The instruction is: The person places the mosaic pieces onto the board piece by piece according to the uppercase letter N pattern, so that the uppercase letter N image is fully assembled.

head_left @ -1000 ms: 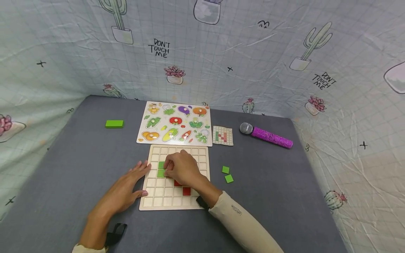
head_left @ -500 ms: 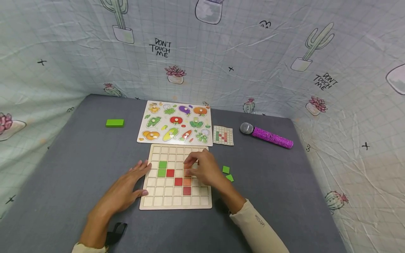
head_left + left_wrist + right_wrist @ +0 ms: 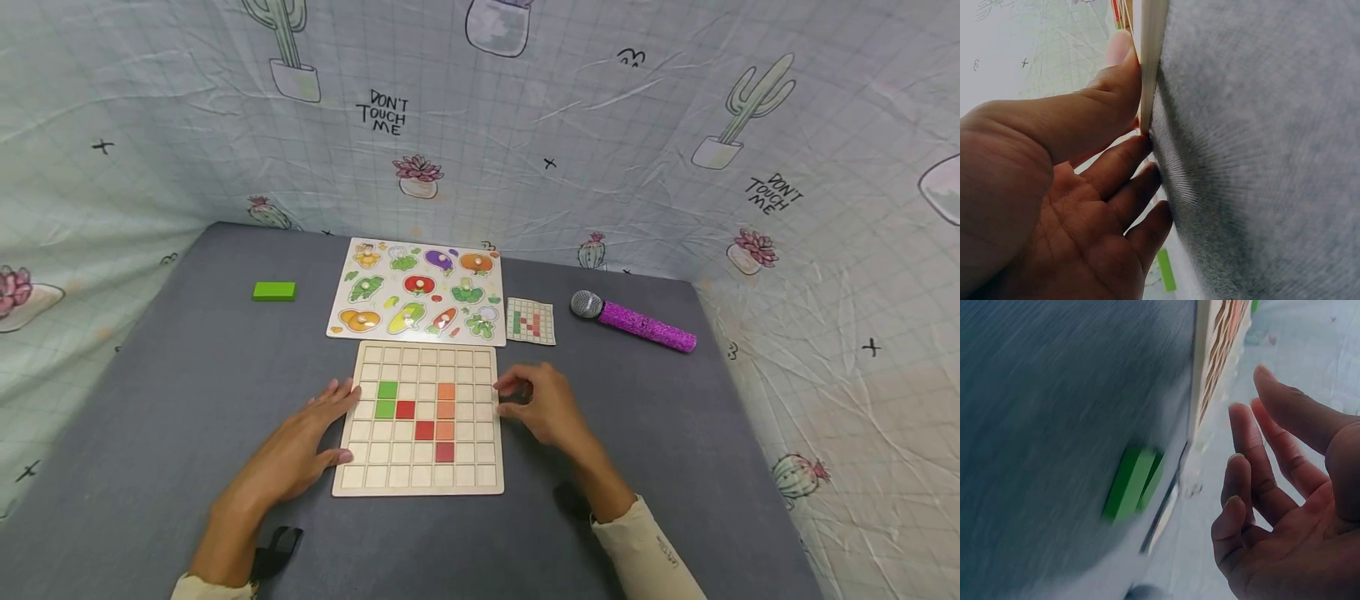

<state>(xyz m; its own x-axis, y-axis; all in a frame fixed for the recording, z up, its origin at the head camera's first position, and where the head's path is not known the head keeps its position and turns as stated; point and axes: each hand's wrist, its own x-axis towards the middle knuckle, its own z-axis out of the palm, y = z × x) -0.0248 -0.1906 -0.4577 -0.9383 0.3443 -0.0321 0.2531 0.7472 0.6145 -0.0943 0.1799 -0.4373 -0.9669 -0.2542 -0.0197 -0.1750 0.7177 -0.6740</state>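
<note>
A wooden grid board (image 3: 375,477) bears two green tiles (image 3: 386,409), three red tiles (image 3: 424,430) in a diagonal and three orange tiles (image 3: 446,409) in a column. My left hand (image 3: 288,450) rests along the board's left edge, fingers straight; the left wrist view has the thumb against the rim. Just past the right edge hovers my right hand (image 3: 547,408), fingers loosely bent, with nothing between thumb and fingertips. Loose green tiles (image 3: 1129,484) lie on the table below it in the right wrist view. In the head view that hand covers them.
Behind the board lies a vegetable peg puzzle (image 3: 416,292). A small pattern card (image 3: 530,322) sits beside it, and farther right a purple glitter microphone (image 3: 633,322). A green block (image 3: 274,291) is at the back left. A printed cloth (image 3: 480,125) hangs behind the grey table (image 3: 187,375).
My right hand has moved rightward across the board and off its right edge, uncovering the red and orange tiles and now hiding the loose green ones. My left hand has stayed put.
</note>
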